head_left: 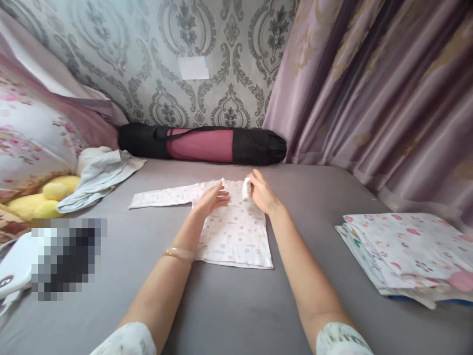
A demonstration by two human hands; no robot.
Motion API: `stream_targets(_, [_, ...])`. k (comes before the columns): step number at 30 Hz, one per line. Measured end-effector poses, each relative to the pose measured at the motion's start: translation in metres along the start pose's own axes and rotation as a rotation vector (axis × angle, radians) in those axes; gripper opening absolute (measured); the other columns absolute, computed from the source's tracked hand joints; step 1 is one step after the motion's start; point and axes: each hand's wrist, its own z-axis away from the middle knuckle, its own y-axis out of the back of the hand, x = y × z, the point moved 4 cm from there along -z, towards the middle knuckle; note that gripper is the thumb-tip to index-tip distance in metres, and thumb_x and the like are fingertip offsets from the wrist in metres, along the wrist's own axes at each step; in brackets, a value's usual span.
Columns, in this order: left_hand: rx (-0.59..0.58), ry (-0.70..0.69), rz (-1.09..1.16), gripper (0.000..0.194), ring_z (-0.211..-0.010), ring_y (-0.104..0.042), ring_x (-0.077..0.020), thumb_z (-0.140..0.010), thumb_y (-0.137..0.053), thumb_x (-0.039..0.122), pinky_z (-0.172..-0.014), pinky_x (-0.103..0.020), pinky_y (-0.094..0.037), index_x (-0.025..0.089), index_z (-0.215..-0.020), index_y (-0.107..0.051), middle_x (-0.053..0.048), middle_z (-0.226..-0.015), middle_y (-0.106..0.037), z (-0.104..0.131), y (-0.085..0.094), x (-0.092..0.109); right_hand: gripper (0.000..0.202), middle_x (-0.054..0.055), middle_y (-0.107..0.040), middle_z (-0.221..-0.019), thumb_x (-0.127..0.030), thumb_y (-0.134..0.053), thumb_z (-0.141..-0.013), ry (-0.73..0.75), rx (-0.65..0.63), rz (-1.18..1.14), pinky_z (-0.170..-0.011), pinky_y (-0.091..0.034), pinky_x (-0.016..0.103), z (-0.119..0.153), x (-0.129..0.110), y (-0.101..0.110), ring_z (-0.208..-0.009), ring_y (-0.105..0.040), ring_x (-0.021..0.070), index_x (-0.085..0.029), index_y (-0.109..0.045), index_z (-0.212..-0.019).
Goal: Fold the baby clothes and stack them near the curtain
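A small white long-sleeved shirt (pixel 236 241) with a fine coloured print lies flat on the grey bed sheet, collar away from me. One sleeve (pixel 158 197) stretches straight out to the left. My right hand (pixel 261 192) is closed on the other sleeve's white cuff (pixel 246 189), bringing it over the shirt's upper right side. My left hand (pixel 212 199) is open above the shirt's upper left, fingers pointing right, with nothing in it. Whether its fingertips touch the cloth I cannot tell.
A black and maroon roll bag (pixel 199 144) lies along the wall. On the right sits a stack of folded printed cloth (pixel 410 251). At left are a pale grey cloth (pixel 103 177), a yellow plush item (pixel 44 197), a floral pillow (pixel 33 133) and a white device (pixel 18 261) beside a blurred patch.
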Motion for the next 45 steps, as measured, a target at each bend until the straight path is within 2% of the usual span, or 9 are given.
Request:
stream_targets(5, [0.024, 0.041, -0.033, 0.079, -0.087, -0.067, -0.0248, -0.083, -0.034, 0.078, -0.074, -0.035, -0.054, 0.015, -0.127, -0.051, -0.018, -0.105, -0.066, -0.004, 0.007, -0.008, 0.065, 0.01, -0.027, -0.158, -0.05, -0.027, -0.098, -0.088, -0.245, 0.194, -0.111, -0.035, 0.041, 0.009, 0.011, -0.015, -0.143, -0.029, 0.0175, -0.023, -0.012, -0.155])
stream_targets(10, [0.079, -0.082, -0.179, 0.059, -0.064, -0.057, -0.0114, -0.073, -0.072, 0.049, -0.061, -0.023, -0.047, 0.019, -0.122, -0.058, -0.004, -0.083, -0.06, -0.002, 0.008, -0.007, 0.065, 0.013, -0.037, -0.153, -0.054, -0.008, -0.098, -0.041, -0.08, 0.177, -0.105, -0.041, 0.041, 0.0, -0.012, 0.029, -0.137, -0.041, 0.0203, -0.021, -0.025, -0.151])
stream_targets(13, [0.006, -0.189, -0.227, 0.052, -0.05, -0.045, -0.0074, -0.068, -0.073, 0.033, -0.05, -0.02, -0.036, 0.018, -0.117, -0.063, 0.004, -0.063, -0.049, -0.002, 0.003, -0.007, 0.067, 0.015, -0.042, -0.15, -0.054, -0.005, -0.098, -0.028, 0.018, 0.134, -0.101, -0.045, 0.039, -0.003, -0.022, 0.053, -0.133, -0.047, 0.0206, -0.018, -0.035, -0.146])
stream_targets(17, [-0.012, -0.257, -0.323, 0.039, -0.043, -0.035, -0.0075, -0.067, -0.067, 0.029, -0.045, -0.022, -0.026, 0.014, -0.103, -0.071, 0.007, -0.05, -0.04, -0.001, -0.004, -0.003, 0.07, 0.016, -0.047, -0.146, -0.054, 0.0, -0.097, -0.006, 0.088, 0.175, -0.096, -0.048, 0.038, -0.003, -0.027, 0.074, -0.128, -0.052, 0.021, -0.018, -0.041, -0.141])
stream_targets(23, [0.06, -0.434, -0.259, 0.043, -0.057, -0.049, -0.0122, -0.069, -0.065, 0.039, -0.055, -0.024, -0.037, 0.017, -0.106, -0.072, 0.0, -0.066, -0.058, 0.005, -0.005, 0.02, 0.077, 0.016, -0.053, -0.14, -0.063, 0.002, -0.094, -0.003, 0.166, 0.286, -0.093, -0.049, 0.038, -0.006, -0.023, 0.086, -0.124, -0.055, 0.0226, -0.021, -0.049, -0.134])
stream_targets(31, [0.256, -0.452, -0.145, 0.047, -0.07, -0.058, -0.0163, -0.064, -0.071, 0.043, -0.063, -0.025, -0.044, 0.016, -0.102, -0.072, -0.003, -0.074, -0.064, 0.006, 0.026, 0.03, 0.06, 0.015, -0.056, -0.137, -0.056, -0.018, -0.099, -0.042, 0.219, 0.298, -0.095, -0.048, 0.036, -0.022, 0.009, 0.088, -0.123, -0.056, 0.0211, -0.02, -0.057, -0.126])
stream_targets(36, [0.339, -0.401, -0.152, 0.05, -0.07, -0.058, -0.0156, -0.061, -0.07, 0.042, -0.065, -0.025, -0.045, 0.013, -0.102, -0.071, -0.003, -0.077, -0.066, -0.001, 0.042, 0.021, 0.045, 0.014, -0.057, -0.137, -0.042, -0.031, -0.099, 0.07, 0.254, 0.638, -0.108, -0.036, 0.039, -0.027, 0.024, 0.079, -0.129, -0.05, 0.0212, -0.017, -0.057, -0.127])
stream_targets(40, [0.351, -0.347, -0.276, 0.049, -0.066, -0.056, -0.0159, -0.064, -0.066, 0.04, -0.062, -0.026, -0.042, 0.011, -0.103, -0.071, -0.002, -0.07, -0.063, -0.003, 0.048, 0.014, 0.046, 0.014, -0.046, -0.146, -0.031, -0.031, -0.097, 0.18, 0.122, 0.997, -0.116, -0.024, 0.036, -0.019, 0.035, 0.054, -0.139, -0.038, 0.0203, -0.014, -0.051, -0.136])
stream_targets(45, [0.321, -0.311, -0.46, 0.049, -0.064, -0.056, -0.0163, -0.068, -0.061, 0.034, -0.065, -0.028, -0.044, 0.01, -0.11, -0.068, -0.002, -0.071, -0.061, 0.002, 0.047, 0.012, 0.053, 0.011, -0.021, -0.16, -0.033, -0.03, -0.099, 0.171, -0.051, 1.304, -0.118, -0.008, 0.051, -0.005, 0.052, 0.035, -0.148, -0.01, 0.0233, -0.018, -0.033, -0.149])
